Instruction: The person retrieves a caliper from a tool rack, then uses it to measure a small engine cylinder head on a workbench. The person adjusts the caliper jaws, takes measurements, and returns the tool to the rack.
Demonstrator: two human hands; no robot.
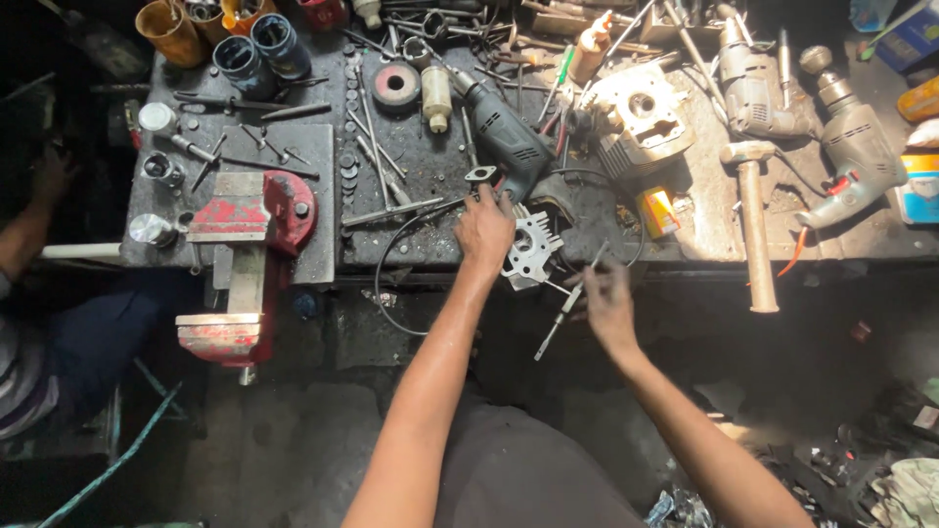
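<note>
carefully, you are pressing your left hand [484,230] flat on the finned cylinder head [531,249] overhanging the worktop [685,235] edge while your right hand [608,301] is pinching a thin rod [567,303], so it is risking tipping off.

Finned part [531,249] under our left hand [483,233]: cast metal, pale grey, matt.
Rod [567,305] in our right hand [608,298]: thin bare metal, dull shine.
Vise [245,259], at 9 o'clock: red paint, worn, chipped.
Hammer [754,225], at 3 o'clock: wooden handle, smooth; metal head.
Bench [421,166]: dark metal, greasy, rough.
</note>
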